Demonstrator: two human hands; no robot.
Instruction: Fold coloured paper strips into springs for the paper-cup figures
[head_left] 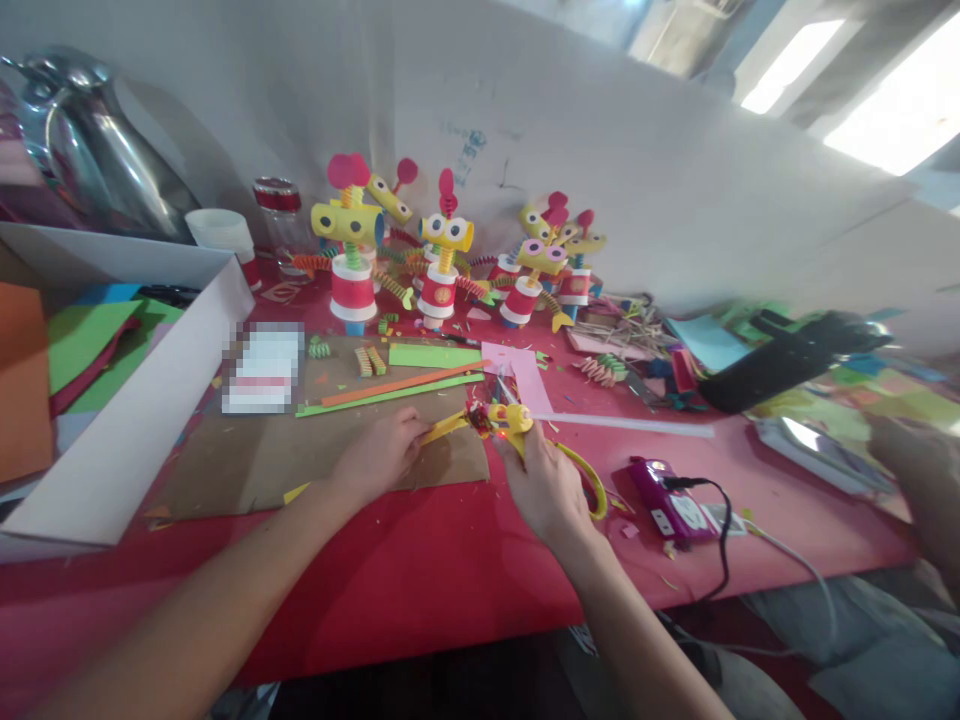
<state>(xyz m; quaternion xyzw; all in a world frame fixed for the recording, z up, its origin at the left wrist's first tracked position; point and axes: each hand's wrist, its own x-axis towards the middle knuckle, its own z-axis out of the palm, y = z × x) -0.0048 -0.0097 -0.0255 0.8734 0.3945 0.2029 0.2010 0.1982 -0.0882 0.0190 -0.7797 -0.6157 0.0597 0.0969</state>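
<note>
My left hand [381, 452] is closed, pinching the end of a yellow paper strip [447, 429] over the brown cardboard [247, 455]. In my right hand [551, 485] is a yellow glue gun [517, 418], my fingers wrapped round its handle. Its dark, crusted nozzle end [478, 414] points left and meets or nearly meets the strip; I cannot tell if they touch. A small red light glows on the gun, and a yellow cord [596, 480] curves away behind my right hand. Orange [405, 384] and green strips [337, 406] lie just beyond.
Several paper-cup figures [352, 290] stand along the wall. A white box [150, 400] with coloured paper is at left, near a metal jug [112, 150]. To the right are a purple power socket [671, 505], a black bottle [787, 360], a phone [817, 455] and another person's hand [915, 470].
</note>
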